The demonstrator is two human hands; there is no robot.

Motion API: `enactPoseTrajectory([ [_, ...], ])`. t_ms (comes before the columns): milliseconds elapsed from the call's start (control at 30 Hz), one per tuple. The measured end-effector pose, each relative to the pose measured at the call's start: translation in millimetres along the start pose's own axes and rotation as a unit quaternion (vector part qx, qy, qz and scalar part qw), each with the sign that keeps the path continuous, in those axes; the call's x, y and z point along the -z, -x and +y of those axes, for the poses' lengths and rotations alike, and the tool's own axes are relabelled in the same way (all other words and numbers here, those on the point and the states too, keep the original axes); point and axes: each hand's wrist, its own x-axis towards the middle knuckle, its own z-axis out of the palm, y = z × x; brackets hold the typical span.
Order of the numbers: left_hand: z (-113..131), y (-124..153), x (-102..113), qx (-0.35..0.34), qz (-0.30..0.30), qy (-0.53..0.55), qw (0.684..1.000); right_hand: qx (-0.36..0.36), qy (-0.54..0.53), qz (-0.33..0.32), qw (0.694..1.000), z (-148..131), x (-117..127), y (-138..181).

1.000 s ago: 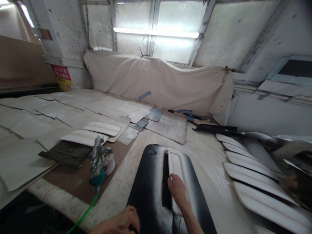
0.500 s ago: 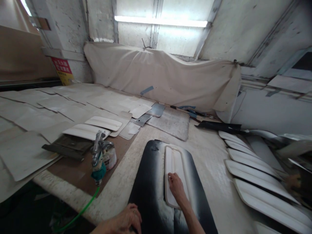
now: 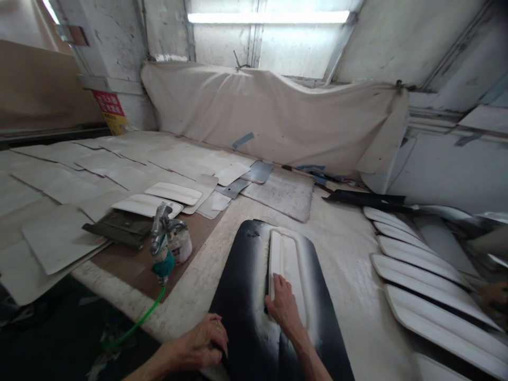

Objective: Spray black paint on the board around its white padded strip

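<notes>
Flat under the right hand [image 3: 282, 307], a ribbed white panel [image 3: 286, 264] on glossy black board [image 3: 242, 307].

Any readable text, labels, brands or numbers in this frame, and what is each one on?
Nothing can be quoted as it reads.
Red and yellow sign on the left wall: rows of pale characters, too small and blurred to read.
Paint-spattered cup label on the metal spray gun: print too blurred to read.
White moulded panels, black board, paper sheets and cloth: no text visible.
</notes>
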Motion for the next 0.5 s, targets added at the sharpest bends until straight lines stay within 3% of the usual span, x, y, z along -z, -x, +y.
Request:
enactPoseTrajectory([
  [100,-6,1,-1,-0.010,0.005,-0.002,1.000,-0.026,-0.014,0.007,1.000,13,17,2],
  [200,-6,1,-1,0.004,0.010,-0.008,1.000,-0.058,-0.035,0.010,0.998,48,35,2],
  [300,1,-3,-3,0.024,-0.023,-0.017,0.999,-0.073,-0.055,0.009,0.996,71,44,2],
  [400,5,-7,-7,0.013,-0.051,-0.022,0.998,-0.074,-0.048,0.038,0.995,65,39,1],
  [500,0,-8,-10,-0.010,-0.034,-0.028,0.999,-0.067,-0.028,0.076,0.994,44,24,3],
])
